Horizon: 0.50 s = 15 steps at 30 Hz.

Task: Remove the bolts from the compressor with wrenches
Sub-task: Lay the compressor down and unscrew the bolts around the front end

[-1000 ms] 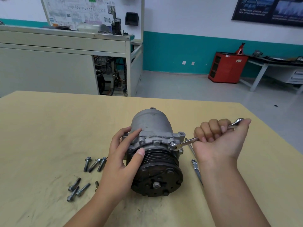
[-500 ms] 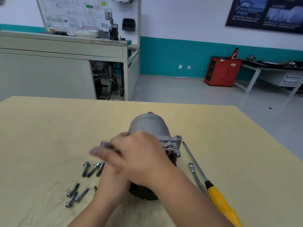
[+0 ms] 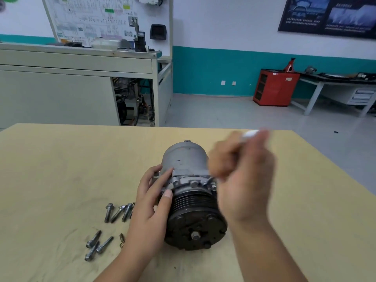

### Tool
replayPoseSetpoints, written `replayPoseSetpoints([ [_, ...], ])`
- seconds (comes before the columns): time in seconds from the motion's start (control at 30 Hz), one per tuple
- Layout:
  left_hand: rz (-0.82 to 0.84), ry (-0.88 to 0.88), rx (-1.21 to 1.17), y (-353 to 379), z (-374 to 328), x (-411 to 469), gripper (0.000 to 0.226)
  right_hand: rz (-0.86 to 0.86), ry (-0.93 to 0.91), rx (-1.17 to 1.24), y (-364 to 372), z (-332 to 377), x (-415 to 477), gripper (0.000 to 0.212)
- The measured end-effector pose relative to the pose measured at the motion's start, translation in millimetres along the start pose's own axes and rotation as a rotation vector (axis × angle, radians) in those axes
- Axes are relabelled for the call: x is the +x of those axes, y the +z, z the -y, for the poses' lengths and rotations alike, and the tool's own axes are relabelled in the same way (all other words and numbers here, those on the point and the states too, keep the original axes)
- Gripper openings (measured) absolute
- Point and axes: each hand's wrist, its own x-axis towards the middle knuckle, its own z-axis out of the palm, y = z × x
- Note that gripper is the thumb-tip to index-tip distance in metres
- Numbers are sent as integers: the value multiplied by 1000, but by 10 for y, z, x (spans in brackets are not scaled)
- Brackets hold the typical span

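A grey compressor with a black pulley facing me lies on the wooden table. My left hand rests on its left side, fingers spread over the flange. My right hand, blurred by motion, grips a silver wrench whose lower end meets a bolt on the flange's right side. Several loose bolts lie on the table left of the compressor, and more bolts lie nearer me.
A small clip lies by my left wrist. Beyond the table stand a grey training bench, a red cabinet and a side workbench. The table's right edge runs diagonally near my right hand.
My right hand swung from over the compressor's left side back to the right with the wrench. The screwdriver and second wrench on the table are now hidden behind my right arm.
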Motion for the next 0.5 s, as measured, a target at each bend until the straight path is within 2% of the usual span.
replayPoseSetpoints([
  [0.03,-30,55,-135,-383,-35,145,40,-162,-14,94,-74,50,22,63],
  [0.07,38,32,-202,-115,15,-29,39,-273,9,238,-211,80,55,63],
  [0.13,-16,21,-166,-214,78,89,38,-499,65,334,-487,114,73,61],
  [0.23,-6,49,-200,-127,9,-17,38,-748,153,503,-679,-36,13,62],
  [0.5,-7,34,-208,-151,58,18,37,-888,251,720,-785,-235,1,59],
])
